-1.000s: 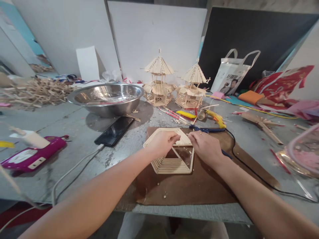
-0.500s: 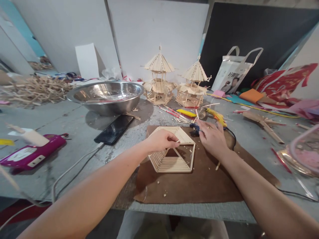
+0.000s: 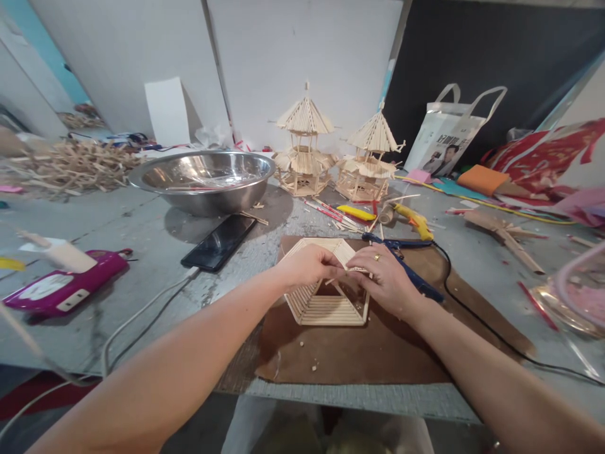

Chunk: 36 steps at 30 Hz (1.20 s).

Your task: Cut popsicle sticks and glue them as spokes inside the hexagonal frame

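A six-sided panel [image 3: 331, 311] of thin wooden sticks lies on the brown board, with a dark opening at its middle and gaps on its right side. Over its upper right part, my left hand [image 3: 309, 265] is closed in a pinch on a short thin wooden stick [image 3: 329, 282]. My right hand [image 3: 385, 277], with a ring on one finger, meets it there, fingertips pinched together at the same spot; what they grip is largely hidden. Just right of that hand lie blue-handled pliers [image 3: 423, 285], partly covered by it.
Two stick pagodas [image 3: 305, 161] stand at the back. Left are a steel bowl [image 3: 212, 198], a phone [image 3: 220, 243] on a cable and a purple power strip [image 3: 66, 287]. A yellow glue gun [image 3: 413, 222] trails a black cord rightward. Loose sticks and a yellow cutter [image 3: 355, 212] lie behind the board [image 3: 368, 362].
My right hand has moved left and down, away from the pliers, to join my left hand over the panel. More of the pliers now shows. My left hand has stayed nearly in place.
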Motion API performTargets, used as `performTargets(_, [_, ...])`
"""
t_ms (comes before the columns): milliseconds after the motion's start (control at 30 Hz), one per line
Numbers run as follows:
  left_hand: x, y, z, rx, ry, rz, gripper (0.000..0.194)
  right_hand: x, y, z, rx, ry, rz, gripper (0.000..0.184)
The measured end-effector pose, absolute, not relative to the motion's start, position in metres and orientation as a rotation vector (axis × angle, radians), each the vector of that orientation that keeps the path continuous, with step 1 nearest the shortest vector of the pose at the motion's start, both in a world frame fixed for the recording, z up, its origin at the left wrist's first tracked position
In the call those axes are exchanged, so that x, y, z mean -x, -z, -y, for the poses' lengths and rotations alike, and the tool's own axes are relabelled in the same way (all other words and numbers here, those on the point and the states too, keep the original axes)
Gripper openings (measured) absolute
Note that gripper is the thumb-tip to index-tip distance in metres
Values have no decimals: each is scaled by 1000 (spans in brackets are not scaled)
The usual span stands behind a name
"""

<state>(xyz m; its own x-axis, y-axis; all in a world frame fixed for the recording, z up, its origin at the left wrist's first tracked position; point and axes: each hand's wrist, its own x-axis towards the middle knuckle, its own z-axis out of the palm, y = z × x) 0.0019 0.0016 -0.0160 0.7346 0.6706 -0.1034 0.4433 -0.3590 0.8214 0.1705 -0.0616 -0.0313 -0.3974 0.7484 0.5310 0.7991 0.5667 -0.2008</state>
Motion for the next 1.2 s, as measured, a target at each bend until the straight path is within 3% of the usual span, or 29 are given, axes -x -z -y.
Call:
performTargets(600, [0, 9, 3, -2354, -10, -964, 19, -169, 36, 65, 1272, -116, 2299, 13])
performTargets(1200, [1, 7, 1, -2436, 156, -891, 22, -169, 39, 66, 1115, -182, 2426, 24])
